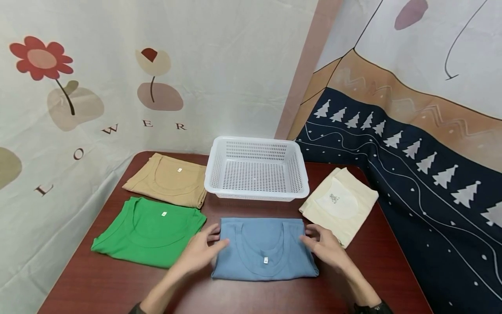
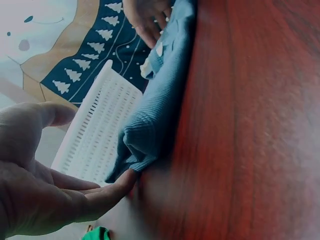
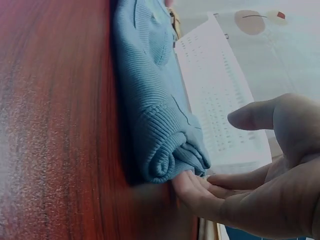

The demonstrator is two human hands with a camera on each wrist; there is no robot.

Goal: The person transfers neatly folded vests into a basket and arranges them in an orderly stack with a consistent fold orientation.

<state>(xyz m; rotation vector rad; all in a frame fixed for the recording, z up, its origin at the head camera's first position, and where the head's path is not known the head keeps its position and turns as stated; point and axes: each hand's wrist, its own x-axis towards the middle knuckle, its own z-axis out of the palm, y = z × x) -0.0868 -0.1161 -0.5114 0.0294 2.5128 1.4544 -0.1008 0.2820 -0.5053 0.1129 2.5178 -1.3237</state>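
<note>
Blue shirt (image 1: 260,248): folded ribbed knit, in front of the basket (image 1: 256,194), underside hidden.
Left hand (image 1: 198,250): fingers loosely spread, touching the shirt's end, gripping nothing.
Right hand (image 1: 326,247): fingers extended, thumb clear, tips lost under the rolled end.
Basket: white, perforated.
Surface (image 1: 274,298): wood-grained, near edge cut off.

Even light, pale glare on tabletop (image 2: 280,120)

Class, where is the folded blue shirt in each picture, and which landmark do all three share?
Head: blue shirt at lower centre.
Left wrist: blue shirt slants from the top edge down to left of centre.
Right wrist: blue shirt slants from the top edge down past the middle.
Shared landmark: white basket.
</note>
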